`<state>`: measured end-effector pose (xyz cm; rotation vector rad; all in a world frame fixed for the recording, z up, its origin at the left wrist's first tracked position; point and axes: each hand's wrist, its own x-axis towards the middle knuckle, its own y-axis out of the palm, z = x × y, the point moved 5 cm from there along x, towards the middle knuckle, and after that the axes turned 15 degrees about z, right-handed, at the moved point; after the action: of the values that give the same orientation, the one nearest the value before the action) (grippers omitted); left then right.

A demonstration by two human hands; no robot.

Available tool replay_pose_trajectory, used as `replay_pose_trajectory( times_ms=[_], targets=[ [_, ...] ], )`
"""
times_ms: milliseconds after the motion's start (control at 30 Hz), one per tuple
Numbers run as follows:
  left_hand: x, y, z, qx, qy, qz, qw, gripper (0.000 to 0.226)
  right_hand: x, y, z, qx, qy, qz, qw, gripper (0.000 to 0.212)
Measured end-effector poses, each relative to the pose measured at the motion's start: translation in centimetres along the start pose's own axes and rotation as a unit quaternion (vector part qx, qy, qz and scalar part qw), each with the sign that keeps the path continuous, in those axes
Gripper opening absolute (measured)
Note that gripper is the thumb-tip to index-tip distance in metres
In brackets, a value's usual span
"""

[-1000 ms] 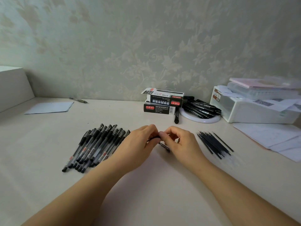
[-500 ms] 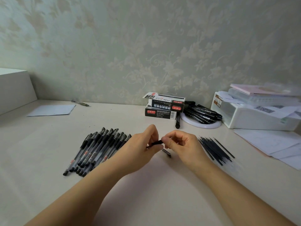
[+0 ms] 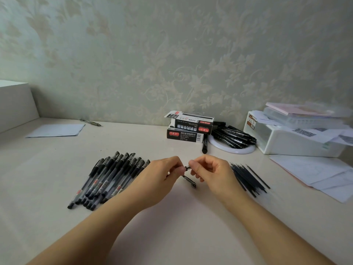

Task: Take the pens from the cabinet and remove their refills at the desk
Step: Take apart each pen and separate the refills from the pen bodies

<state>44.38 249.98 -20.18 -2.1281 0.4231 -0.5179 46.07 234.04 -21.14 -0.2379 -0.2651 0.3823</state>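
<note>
- Fingers, left hand (image 3: 162, 178): thumb and forefinger pinch one end of a short dark pen (image 3: 186, 167); the other fingers curl beneath, and most of the pen's length is hidden by them.
- Fingers, right hand (image 3: 210, 172): thumb and forefinger pinch the opposite end of the same pen, remaining fingers loosely curled. The two hands almost meet above the bench (image 3: 172, 236), near its middle.
- Small black piece (image 3: 190, 181): lies on the bench just beneath the hands; probably a cap or a tip section, too small to tell.
- Row of capped pens (image 3: 107, 178): to the left of the left hand, laid side by side and touching, tips toward the viewer. Judged as stock not yet stripped.
- Loose refills (image 3: 248, 177): a fan of thin dark rods just right of the right hand. Judged as the finished output.
- Pen boxes (image 3: 189, 128): two, stacked, at the far edge by the wall, the upper one with its flap open.
- White ring (image 3: 232, 149): beside the boxes, bearing a heap of black pens or barrels; which, cannot be told.
- White storage box (image 3: 294, 140): far right, papers on top and before it.
- Sheet of paper (image 3: 57, 130) and single pen (image 3: 90, 122): far left.
- Progress, judged: cabinet stage over; stripping partly done, with one pen in hand and the whole left row remaining.
</note>
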Motion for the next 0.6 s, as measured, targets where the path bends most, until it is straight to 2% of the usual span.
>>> replay_pose_trajectory(
  times_ms=[67, 200, 367, 500, 600],
  targets=[
    [-0.1, 0.0, 0.0, -0.008, -0.001, 0.002, 1.000, 0.014, 0.0, -0.1, 0.1, 0.008, -0.006, 0.014, 1.000, 0.004],
    [-0.1, 0.1, -0.2, -0.014, 0.007, 0.020, 1.000, 0.007, -0.1, 0.1, 0.1, 0.037, -0.007, 0.037, 0.999, 0.013],
    [-0.1, 0.2, -0.5, -0.001, 0.012, 0.022, 1.000, 0.002, -0.1, 0.1, 0.0, 0.000, 0.014, 0.010, 1.000, 0.013],
    [0.0, 0.1, -0.3, -0.007, -0.001, 0.017, 1.000, 0.011, -0.1, -0.1, -0.2, 0.012, 0.016, 0.005, 1.000, 0.006],
    [0.0, -0.1, 0.2, -0.020, -0.018, 0.004, 1.000, 0.015, 0.0, -0.9, -0.3, 0.029, 0.014, -0.036, 0.999, 0.005]
  ],
)
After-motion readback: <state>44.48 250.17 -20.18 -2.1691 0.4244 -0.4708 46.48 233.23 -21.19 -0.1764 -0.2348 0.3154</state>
